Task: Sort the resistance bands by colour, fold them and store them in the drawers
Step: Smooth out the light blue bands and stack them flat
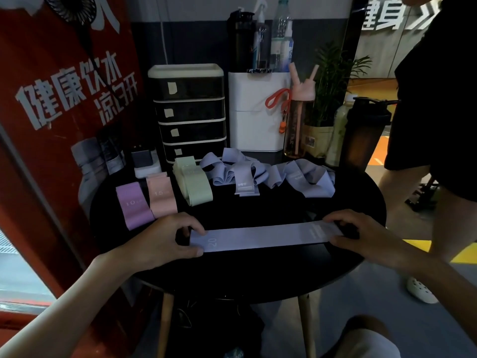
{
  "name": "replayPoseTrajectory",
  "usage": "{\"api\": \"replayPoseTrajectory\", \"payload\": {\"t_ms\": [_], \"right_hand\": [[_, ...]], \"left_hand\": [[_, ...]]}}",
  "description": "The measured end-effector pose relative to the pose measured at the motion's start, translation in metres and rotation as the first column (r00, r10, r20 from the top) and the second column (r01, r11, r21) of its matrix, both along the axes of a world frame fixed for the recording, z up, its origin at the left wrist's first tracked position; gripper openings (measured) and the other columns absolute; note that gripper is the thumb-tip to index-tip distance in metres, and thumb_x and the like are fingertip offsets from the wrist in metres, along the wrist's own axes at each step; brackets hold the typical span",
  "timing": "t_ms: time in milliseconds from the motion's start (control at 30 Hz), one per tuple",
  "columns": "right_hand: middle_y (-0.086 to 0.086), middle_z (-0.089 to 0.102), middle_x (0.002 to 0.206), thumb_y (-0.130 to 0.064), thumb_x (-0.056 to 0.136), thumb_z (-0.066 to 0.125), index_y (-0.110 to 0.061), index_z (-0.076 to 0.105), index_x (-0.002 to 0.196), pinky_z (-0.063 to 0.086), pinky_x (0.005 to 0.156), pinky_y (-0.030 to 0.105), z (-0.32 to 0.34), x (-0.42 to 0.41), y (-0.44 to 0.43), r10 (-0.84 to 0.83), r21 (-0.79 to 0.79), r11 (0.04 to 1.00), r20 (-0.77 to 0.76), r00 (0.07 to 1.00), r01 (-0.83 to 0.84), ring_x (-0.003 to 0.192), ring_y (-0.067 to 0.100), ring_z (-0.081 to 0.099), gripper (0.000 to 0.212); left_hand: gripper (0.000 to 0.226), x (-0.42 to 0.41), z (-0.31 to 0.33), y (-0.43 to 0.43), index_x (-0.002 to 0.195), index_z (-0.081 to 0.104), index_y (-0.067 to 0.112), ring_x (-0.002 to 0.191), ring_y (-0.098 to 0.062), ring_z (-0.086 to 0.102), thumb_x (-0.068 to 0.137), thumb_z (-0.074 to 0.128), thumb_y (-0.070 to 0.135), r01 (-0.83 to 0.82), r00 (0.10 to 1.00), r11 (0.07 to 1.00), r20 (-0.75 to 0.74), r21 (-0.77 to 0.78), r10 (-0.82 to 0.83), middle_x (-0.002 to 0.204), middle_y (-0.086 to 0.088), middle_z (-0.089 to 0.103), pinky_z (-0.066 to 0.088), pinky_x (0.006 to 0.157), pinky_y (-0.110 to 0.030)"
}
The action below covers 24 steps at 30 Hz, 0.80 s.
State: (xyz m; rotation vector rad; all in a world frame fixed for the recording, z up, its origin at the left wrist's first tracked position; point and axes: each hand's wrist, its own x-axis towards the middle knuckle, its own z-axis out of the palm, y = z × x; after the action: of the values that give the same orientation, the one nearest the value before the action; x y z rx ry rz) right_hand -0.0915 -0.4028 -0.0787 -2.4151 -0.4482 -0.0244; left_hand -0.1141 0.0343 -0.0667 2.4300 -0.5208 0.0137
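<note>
A pale blue resistance band (263, 237) marked 20 lies stretched flat across the near side of the round black table (258, 275). My left hand (167, 239) pinches its left end and my right hand (361, 233) pinches its right end. Further back lie a purple band (133, 204) marked 10, a pink band (162, 196) marked 15, a stack of green bands (193, 182) and a loose heap of pale blue bands (268, 174). A black drawer unit (189, 112) with four closed drawers stands at the back of the table.
A white box (258, 112) with bottles on top, a pink bottle (299, 120), a dark shaker (366, 135) and a potted plant (327, 99) crowd the back right. A charger block (143, 161) sits back left. A person in black stands at the right edge (438, 125). A red banner fills the left.
</note>
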Motion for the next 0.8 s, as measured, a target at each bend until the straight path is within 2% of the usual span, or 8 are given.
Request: {"api": "replayPoseTrajectory", "payload": {"t_ms": [67,133,333,400,467,567,667,800], "right_hand": [[-0.011,0.058,0.119,-0.014,0.082,0.076,-0.041,0.059,0.106,0.038,0.087,0.004,0.002,0.0,0.002,0.034,-0.014,0.999,0.034,0.999,-0.033,0.11,-0.008,0.05,0.04],[-0.009,0.059,0.117,-0.014,0.083,0.075,-0.04,0.06,0.105,0.037,0.088,0.004,0.003,0.0,0.002,0.065,-0.047,0.997,0.054,0.996,-0.063,0.11,-0.009,0.05,0.037],[-0.019,0.056,0.116,-0.025,0.084,0.075,-0.049,0.059,0.107,0.045,0.099,0.037,-0.006,0.003,0.001,0.047,-0.058,0.997,0.09,0.995,-0.042,0.112,0.001,0.052,0.037],[-0.024,0.053,0.118,-0.034,0.084,0.072,-0.054,0.056,0.106,0.042,0.1,0.045,-0.009,0.003,0.003,0.039,-0.087,0.996,0.117,0.992,-0.029,0.115,0.004,0.049,0.034],[-0.028,0.049,0.12,-0.038,0.083,0.072,-0.057,0.054,0.105,0.04,0.101,0.049,-0.011,0.002,0.003,0.03,-0.115,0.993,0.131,0.991,-0.015,0.118,0.009,0.047,0.034],[-0.028,0.048,0.118,-0.031,0.084,0.073,-0.052,0.057,0.105,0.041,0.099,0.048,-0.01,0.001,0.007,-0.009,-0.074,0.997,0.225,0.974,0.026,0.115,0.013,0.049,0.035],[-0.026,0.057,0.109,-0.029,0.085,0.072,-0.041,0.068,0.1,0.045,0.088,0.051,-0.007,0.002,0.02,0.011,-0.065,0.998,0.341,0.94,0.012,0.105,0.014,0.053,0.02],[-0.024,0.06,0.097,-0.038,0.084,0.067,-0.039,0.068,0.093,0.048,0.078,0.05,-0.01,0.007,0.031,0.101,-0.174,0.984,0.398,0.912,-0.033,0.094,0.007,0.053,0.01]], "left_hand": [[0.028,0.0,0.0,0.001,0.098,0.069,0.039,0.099,-0.005,0.059,0.076,0.085,0.032,0.008,1.0,1.0,0.007,0.018,-0.008,0.105,0.027,0.06,0.046,0.083,-0.016],[0.025,0.001,0.0,0.001,0.096,0.071,0.039,0.101,-0.005,0.06,0.077,0.084,0.031,0.033,0.999,0.999,0.018,0.028,-0.034,0.105,0.021,0.063,0.047,0.085,-0.018],[0.018,0.006,-0.002,0.009,0.093,0.074,0.036,0.102,-0.01,0.062,0.076,0.08,0.041,0.047,0.998,0.999,0.043,0.0,-0.047,0.107,0.014,0.064,0.05,0.088,-0.029],[0.022,0.009,-0.003,0.011,0.093,0.074,0.038,0.102,-0.01,0.062,0.075,0.078,0.049,0.065,0.997,0.998,0.046,0.002,-0.065,0.107,0.017,0.063,0.05,0.088,-0.029],[0.018,0.011,-0.003,0.013,0.093,0.072,0.041,0.106,-0.007,0.059,0.077,0.079,0.044,0.084,0.995,0.996,0.058,0.033,-0.085,0.11,0.017,0.06,0.047,0.091,-0.026],[0.033,0.01,-0.001,0.008,0.1,0.068,0.043,0.115,-0.001,0.051,0.075,0.068,0.065,0.062,0.991,0.995,0.113,0.074,-0.07,0.117,0.021,0.05,0.04,0.097,-0.016],[0.048,0.009,0.004,-0.014,0.102,0.066,0.04,0.112,-0.003,0.05,0.078,0.053,0.078,0.062,0.972,0.995,0.222,0.075,-0.077,0.111,0.022,0.051,0.038,0.094,-0.014],[0.027,0.011,0.005,-0.041,0.097,0.071,0.033,0.1,-0.003,0.053,0.087,0.057,0.054,0.135,0.944,0.979,0.28,0.153,-0.174,0.102,0.018,0.058,0.045,0.089,-0.027]]}}
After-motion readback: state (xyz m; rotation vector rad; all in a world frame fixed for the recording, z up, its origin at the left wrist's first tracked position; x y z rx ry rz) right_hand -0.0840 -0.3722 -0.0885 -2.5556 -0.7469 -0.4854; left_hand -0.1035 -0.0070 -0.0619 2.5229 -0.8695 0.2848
